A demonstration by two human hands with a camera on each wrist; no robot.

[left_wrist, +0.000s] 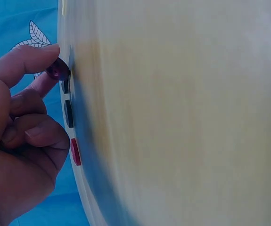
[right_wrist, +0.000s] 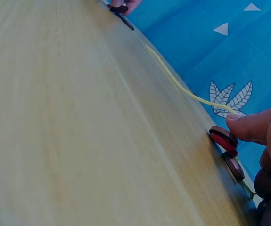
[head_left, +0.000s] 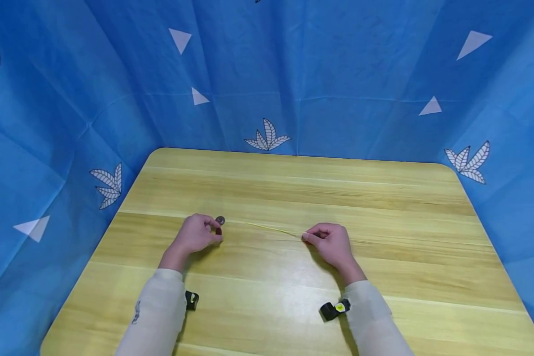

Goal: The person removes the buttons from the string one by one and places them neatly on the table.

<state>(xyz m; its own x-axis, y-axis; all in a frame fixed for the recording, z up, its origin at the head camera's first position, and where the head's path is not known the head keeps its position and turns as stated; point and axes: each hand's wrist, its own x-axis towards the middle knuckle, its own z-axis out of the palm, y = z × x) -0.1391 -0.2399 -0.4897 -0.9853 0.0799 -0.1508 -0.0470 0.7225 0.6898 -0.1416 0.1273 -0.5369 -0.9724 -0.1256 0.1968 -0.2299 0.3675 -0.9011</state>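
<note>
My left hand pinches a dark red button between thumb and forefinger, close over the table. Just beyond its fingertips lies a dark button. In the left wrist view another dark button and a red button lie by the curled fingers. My right hand pinches a thin yellow string, whose free end reaches left toward the other hand. Several dark and red buttons hang together below the right fingertips in the right wrist view, with a greenish string end under them.
The wooden table has rounded far corners and stands against a blue patterned curtain. A small black strap piece shows by the left sleeve, and a black band with a yellow label by the right sleeve.
</note>
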